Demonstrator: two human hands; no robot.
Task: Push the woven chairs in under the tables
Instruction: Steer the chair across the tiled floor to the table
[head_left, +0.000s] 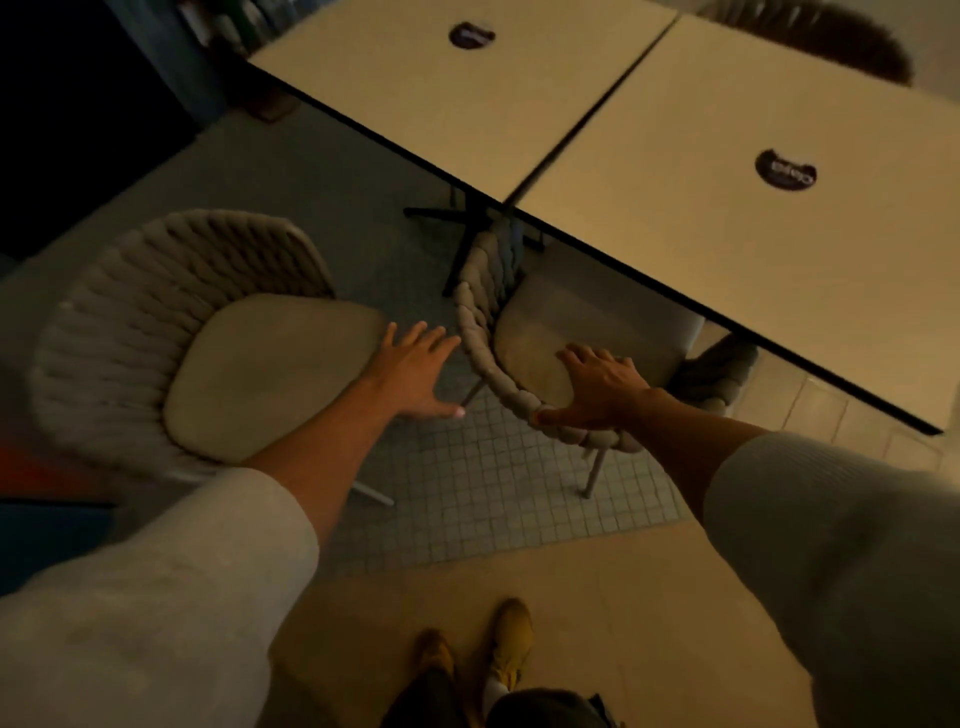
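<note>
Two pale woven chairs stand by two beige tables pushed side by side. The right chair (485, 358) sits partly under the right table (727, 249); its seat cushion shows below the table edge. My right hand (597, 387) rests on that chair's woven back rim, thumb over the rim and fingers spread over the cushion. The left chair (119, 322) stands out on the floor, turned away from the left table (447, 109). My left hand (415, 371) hovers open, fingers spread, between the two chairs, just past the left chair's cushion edge and touching nothing.
A black cross-shaped table base (462, 228) stands under the tables. A dark woven chair (826, 36) sits at the far side, and another dark one (719, 371) shows under the right table. Small grey tiles meet beige floor near my shoes (511, 642).
</note>
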